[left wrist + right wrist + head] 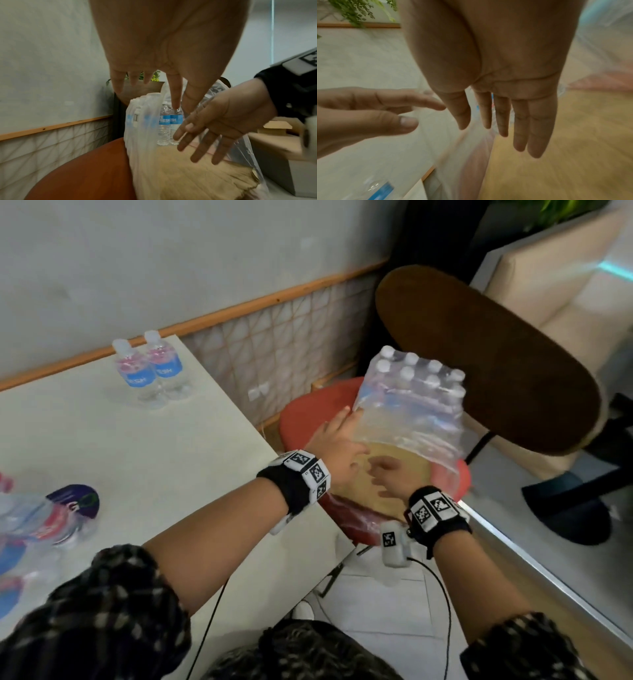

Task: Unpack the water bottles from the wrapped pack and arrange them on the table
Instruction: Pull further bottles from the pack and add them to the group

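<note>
A plastic-wrapped pack of water bottles (411,402) stands on a red chair seat (301,412), on a brown cardboard sheet (358,496). The near end of the wrap is open and slack. My left hand (337,436) reaches forward with straight fingers that touch the wrap's left edge. My right hand (390,477) is spread flat over the cardboard inside the open wrap and holds nothing. In the left wrist view, two blue-labelled bottles (169,121) stand inside the wrap beyond both hands. Two unpacked bottles (150,371) stand at the far edge of the white table (171,457).
Loose bottles and crumpled wrap (41,518) lie at the table's left edge. The chair's dark brown backrest (479,354) rises right behind the pack. A wall with a wooden rail runs behind the table. Cables hang from both wrists.
</note>
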